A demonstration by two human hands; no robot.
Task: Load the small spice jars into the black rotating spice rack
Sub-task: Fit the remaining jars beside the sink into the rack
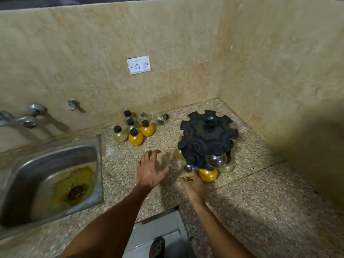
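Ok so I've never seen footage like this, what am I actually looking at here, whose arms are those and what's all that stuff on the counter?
There is no machine here. A person wears a camera on the head, so this single picture looks forward and down at their own two arms. They stand at a speckled stone counter in a tiled corner, with a steel sink on the left. The black rotating spice rack stands to the right, with a few small round jars already hanging in its lower slots. A cluster of loose spice jars, some filled with yellow powder, waits near the back wall. The left hand hovers open over the counter, holding nothing. The right hand is at the foot of the rack beside a yellow jar; whether it grips anything is too blurred to tell.
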